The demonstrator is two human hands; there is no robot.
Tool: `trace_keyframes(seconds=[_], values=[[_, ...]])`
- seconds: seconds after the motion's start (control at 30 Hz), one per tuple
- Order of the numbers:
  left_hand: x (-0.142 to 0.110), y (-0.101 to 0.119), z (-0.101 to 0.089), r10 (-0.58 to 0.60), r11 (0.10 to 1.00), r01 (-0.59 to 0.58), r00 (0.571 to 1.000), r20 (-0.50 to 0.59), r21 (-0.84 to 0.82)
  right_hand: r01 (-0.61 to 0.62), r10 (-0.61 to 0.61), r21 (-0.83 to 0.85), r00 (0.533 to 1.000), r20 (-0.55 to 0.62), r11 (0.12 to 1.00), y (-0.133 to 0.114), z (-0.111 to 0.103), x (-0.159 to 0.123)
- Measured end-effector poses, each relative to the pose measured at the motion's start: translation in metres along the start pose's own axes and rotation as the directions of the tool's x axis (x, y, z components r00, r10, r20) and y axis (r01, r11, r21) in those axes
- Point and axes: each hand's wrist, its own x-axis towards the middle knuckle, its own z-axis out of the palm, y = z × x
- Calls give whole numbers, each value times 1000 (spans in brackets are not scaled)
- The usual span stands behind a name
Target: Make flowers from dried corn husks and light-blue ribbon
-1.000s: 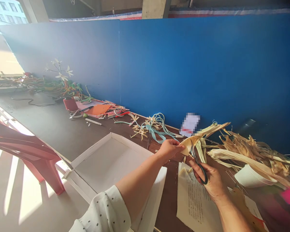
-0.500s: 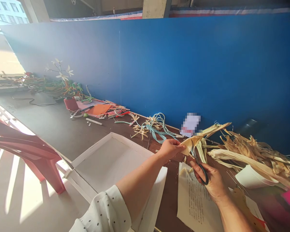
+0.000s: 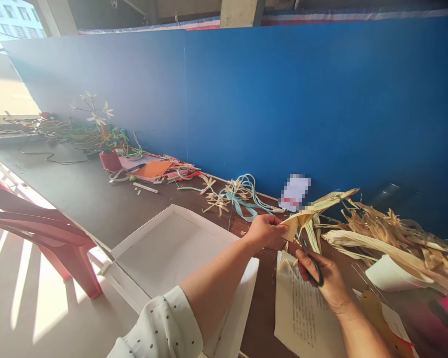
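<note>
My left hand [image 3: 265, 231] pinches the near end of a pale, dry corn husk [image 3: 319, 205], which stretches away to the right. Just below it, my right hand [image 3: 324, 278] is closed round the black handles of a pair of scissors [image 3: 315, 269]. The scissor blades point up at the husk; their tips are partly hidden by it. Under my right hand lies a printed sheet of paper [image 3: 296, 318] with small cut pieces of husk [image 3: 286, 262] on its top edge. More husks [image 3: 388, 228] are heaped to the right.
A shallow white cardboard tray [image 3: 142, 226] is under my left forearm. Light-blue cords [image 3: 252, 191] with husk flowers [image 3: 218, 203] lie along the blue partition [image 3: 302, 109]. A white cup [image 3: 393, 273] lies on its side at right. A red thread spool [image 3: 110, 161] and pink chair [image 3: 56, 238] are at left.
The husk end at my left hand has turned a little and looks narrower and straighter-edged. The scissors have dropped slightly down and right. My left hand keeps its pinch.
</note>
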Motion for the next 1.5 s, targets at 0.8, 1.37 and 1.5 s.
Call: trace_keyframes(seconds=[0.8,1.37,1.5], values=[[-4,10,0,149,982,-131,980,-134,139,-90,79,71,986,146,993,12,0,2],[-2,7,2,71,997,-74,990,-118,-22,7,-6,-4,989,151,1000,12,-3,0],[-3,8,2,66,997,-70,992,-112,-34,13,-10,-25,988,152,1000,10,-4,-1]])
